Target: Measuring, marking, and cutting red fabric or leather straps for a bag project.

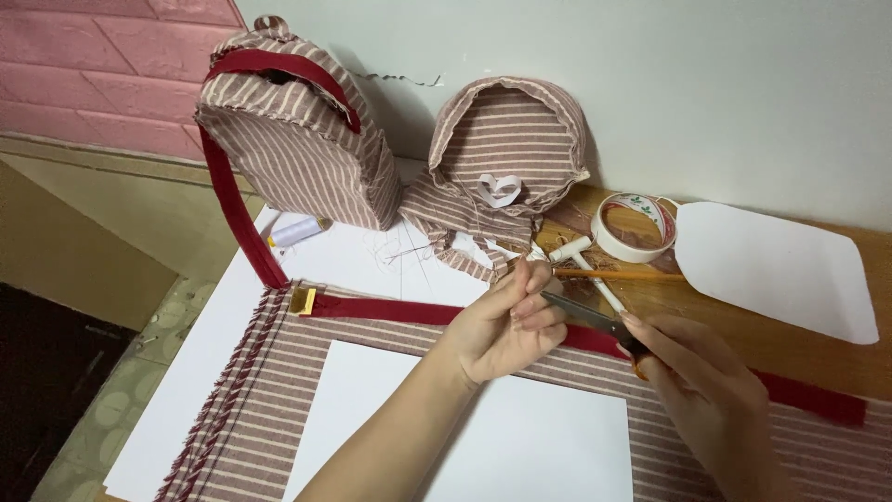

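Red strap and a blade

Red strap (390, 309) lies flat across striped cloth (279, 409) on the table (743, 325); left hand (497, 330) fingers pinch sthg small near the blade tip, prob. to keep it steady; right hand (692, 381) fingers wrap the cutter (585, 318) handle; tape roll (635, 226) & striped bag (297, 139) sit behind.
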